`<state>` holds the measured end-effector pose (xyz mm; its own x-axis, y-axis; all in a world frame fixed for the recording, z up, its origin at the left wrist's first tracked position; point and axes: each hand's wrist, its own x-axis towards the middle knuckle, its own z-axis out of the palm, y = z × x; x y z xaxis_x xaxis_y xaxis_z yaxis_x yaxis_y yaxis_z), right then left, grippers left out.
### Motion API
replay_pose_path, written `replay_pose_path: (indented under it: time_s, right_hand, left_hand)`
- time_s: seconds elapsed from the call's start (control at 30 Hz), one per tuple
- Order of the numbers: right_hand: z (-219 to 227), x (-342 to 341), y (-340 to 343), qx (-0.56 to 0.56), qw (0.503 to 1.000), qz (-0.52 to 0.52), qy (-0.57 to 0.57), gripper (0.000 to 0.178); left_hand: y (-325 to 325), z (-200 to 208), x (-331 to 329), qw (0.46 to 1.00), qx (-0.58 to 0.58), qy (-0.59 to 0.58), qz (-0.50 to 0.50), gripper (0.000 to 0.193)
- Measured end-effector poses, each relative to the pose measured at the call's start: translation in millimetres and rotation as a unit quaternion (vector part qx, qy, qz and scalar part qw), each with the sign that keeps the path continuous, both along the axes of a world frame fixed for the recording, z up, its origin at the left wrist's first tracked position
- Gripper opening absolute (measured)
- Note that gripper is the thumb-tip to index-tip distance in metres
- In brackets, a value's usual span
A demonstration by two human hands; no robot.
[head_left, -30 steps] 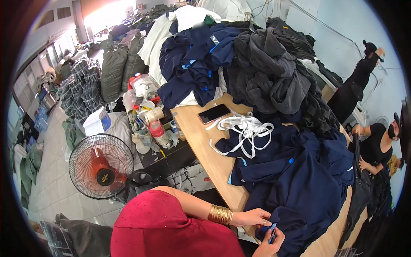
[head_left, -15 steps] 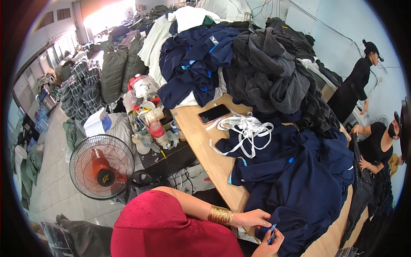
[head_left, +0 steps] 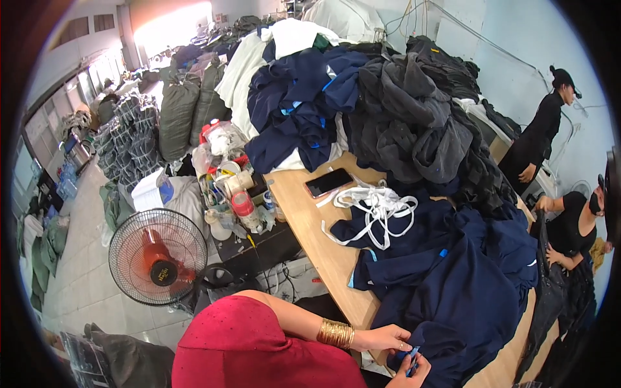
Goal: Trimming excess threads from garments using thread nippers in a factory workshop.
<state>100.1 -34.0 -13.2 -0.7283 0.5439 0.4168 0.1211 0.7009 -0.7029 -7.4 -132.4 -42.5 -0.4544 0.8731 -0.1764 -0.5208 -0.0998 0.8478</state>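
So, navy garment point(head_left: 462, 278): draped in folds over the wooden table point(head_left: 304, 216); near edge right at the fingertips of both hands
Left hand point(head_left: 391, 337): thumb and fingers pinching that navy edge; gold bangles point(head_left: 336, 334) on the wrist
Right hand point(head_left: 418, 372): just below the left; fingers curled round a small blue item point(head_left: 413, 357) against the cloth; can't tell if it's a tool or trim, fingers cover part of it
White tape point(head_left: 378, 210): tangled loops, partly over the garment; phone point(head_left: 329, 183) just beside
Clothes piles: navy heap point(head_left: 297, 97) and dark grey heap point(head_left: 414, 123) crowding the far end
Co-workers: 2 on the right, 1 gripping dark cloth point(head_left: 550, 284)
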Motion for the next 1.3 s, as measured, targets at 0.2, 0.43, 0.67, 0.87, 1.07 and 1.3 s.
replay_pose_path:
  time_s: [0.2,0.43,0.67,0.87,1.07,1.3]
  right_hand:
    - [4,12,0,-0.035,0.999,-0.020,-0.008,0.015]
    - [10,12,8,-0.106,0.994,0.000,0.017,0.014]
    - [40,4,29,-0.150,0.985,-0.076,0.028,0.019]
    - [25,31,35,-0.180,0.971,-0.156,0.017,0.015]
    - [13,45,28,-0.222,0.961,-0.163,0.012,0.016]
    - [13,45,25,-0.212,0.965,-0.152,0.021,0.016]
  left_hand:
    - [6,3,13,0.999,0.014,0.013,-0.027,0.019]
    - [14,16,9,0.999,0.028,0.023,0.007,0.019]
    - [16,46,-15,0.999,-0.027,-0.002,0.023,0.021]
    - [28,33,-8,0.991,-0.028,-0.128,-0.031,0.026]
    - [28,38,-4,0.990,-0.049,-0.128,-0.044,0.028]
    - [35,37,-2,0.989,-0.062,-0.125,-0.056,0.028]
